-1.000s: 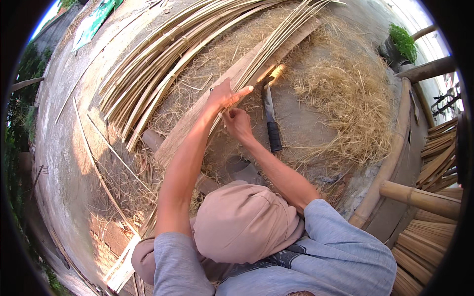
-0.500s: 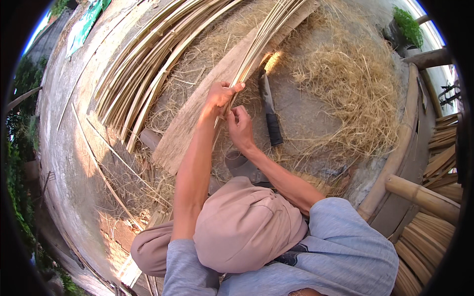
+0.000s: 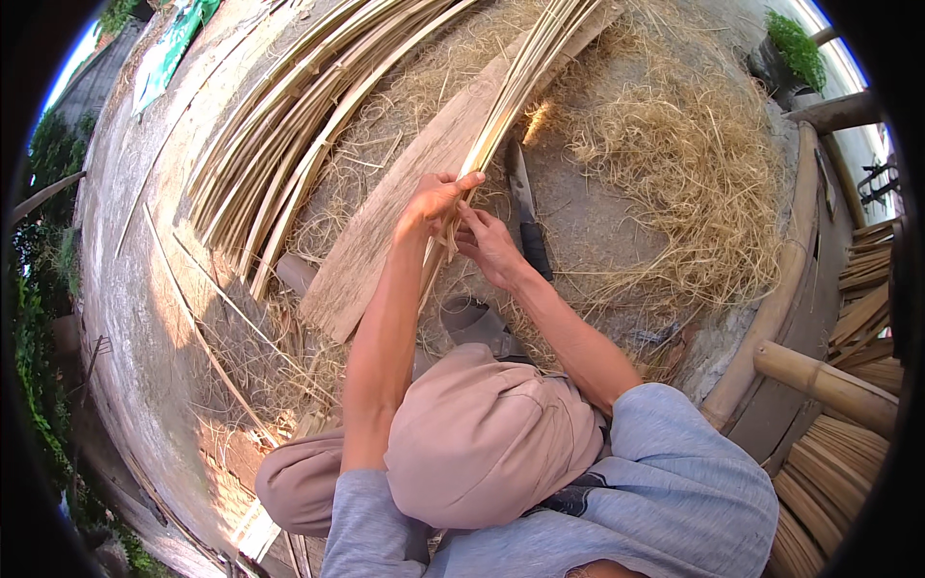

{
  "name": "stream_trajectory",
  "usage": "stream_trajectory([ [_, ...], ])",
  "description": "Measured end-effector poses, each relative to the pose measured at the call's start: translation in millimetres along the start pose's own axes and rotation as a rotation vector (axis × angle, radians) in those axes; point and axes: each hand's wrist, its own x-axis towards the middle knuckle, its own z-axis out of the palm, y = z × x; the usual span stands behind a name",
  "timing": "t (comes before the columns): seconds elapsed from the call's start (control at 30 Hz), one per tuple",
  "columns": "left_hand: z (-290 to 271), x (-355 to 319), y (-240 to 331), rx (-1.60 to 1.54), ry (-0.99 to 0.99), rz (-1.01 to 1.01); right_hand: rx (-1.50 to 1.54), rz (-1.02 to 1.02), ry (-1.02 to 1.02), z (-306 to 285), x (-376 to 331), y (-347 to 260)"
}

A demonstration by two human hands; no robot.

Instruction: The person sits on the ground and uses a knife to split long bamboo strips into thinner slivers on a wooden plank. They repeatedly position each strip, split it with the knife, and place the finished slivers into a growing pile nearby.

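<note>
You are working over a bare concrete floor [image 3: 145, 289], pale and sunlit at your left. A wide weathered plank [image 3: 395, 231] lies flat on it, running diagonally. Beside the plank, to the left, a fan of long split bamboo strips [image 3: 279, 164] rests on the ground. A heap of dry shavings [image 3: 694, 183] covers the floor at the right, and a dark-handled knife [image 3: 527, 217] lies just beside the plank.

Upper ends of the bamboo strips [image 3: 525, 87] cut off at the top edge, knife [image 3: 525, 217] handle partly behind the right hand [image 3: 489, 246], face hidden under the cap [image 3: 482, 438].
</note>
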Motion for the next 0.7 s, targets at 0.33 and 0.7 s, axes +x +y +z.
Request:
stream_trajectory([
  [0.33, 18, -6, -12, -0.249, -0.011, 0.055, -0.05, -0.123, 0.01, -17, -2, -1],
  [0.7, 24, -9, -26, -0.08, 0.173, 0.123, 0.121, -0.025, -0.008, -19, -2, -4],
])
